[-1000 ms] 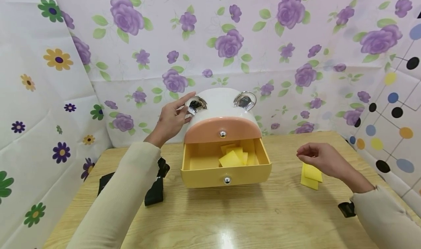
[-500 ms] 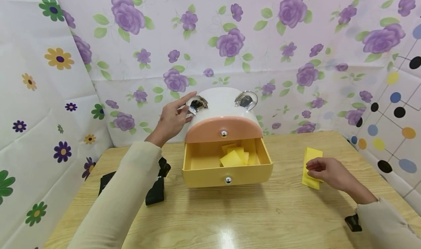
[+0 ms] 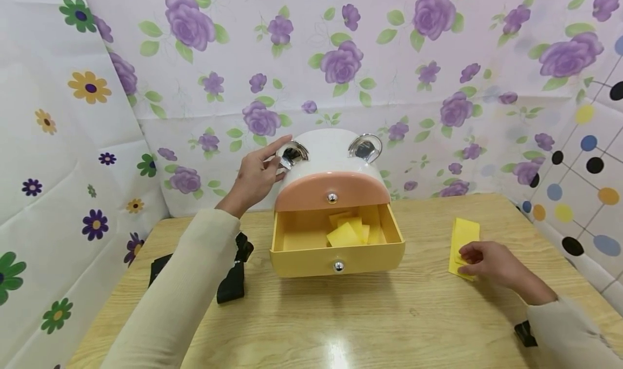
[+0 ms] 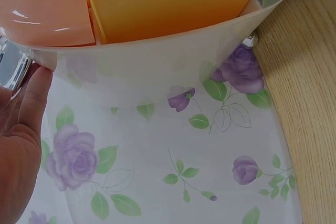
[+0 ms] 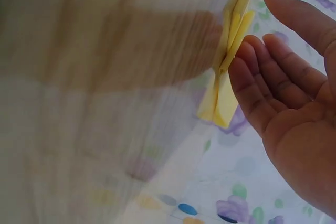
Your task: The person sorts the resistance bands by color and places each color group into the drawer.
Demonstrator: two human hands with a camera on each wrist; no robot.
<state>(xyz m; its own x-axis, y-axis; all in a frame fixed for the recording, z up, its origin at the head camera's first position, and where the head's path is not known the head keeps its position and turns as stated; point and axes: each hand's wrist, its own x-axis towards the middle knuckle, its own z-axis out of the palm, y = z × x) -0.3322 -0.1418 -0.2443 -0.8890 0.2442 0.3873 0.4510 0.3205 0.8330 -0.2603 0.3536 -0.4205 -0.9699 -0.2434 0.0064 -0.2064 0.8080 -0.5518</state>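
A small frog-faced drawer box, white on top with two silver ring-shaped eyes, stands on the wooden table. Its orange upper drawer is closed; the yellow lower drawer is pulled out and holds several thin yellow pieces. My left hand holds the silver eye at the box's left. Over a small stack of flat yellow pieces at the right, my right hand has its fingertips at the near part, thumb apart. The right wrist view shows fingers against the stack's edge.
Black straps lie on the table beneath the left forearm. A small black object sits beside the right sleeve. Flowered cloth hangs behind the table, with patterned cloths at both sides.
My right hand has come down and a little toward me and to the right onto the yellow stack, uncovering its far end. The left hand and drawer box stay as they were.
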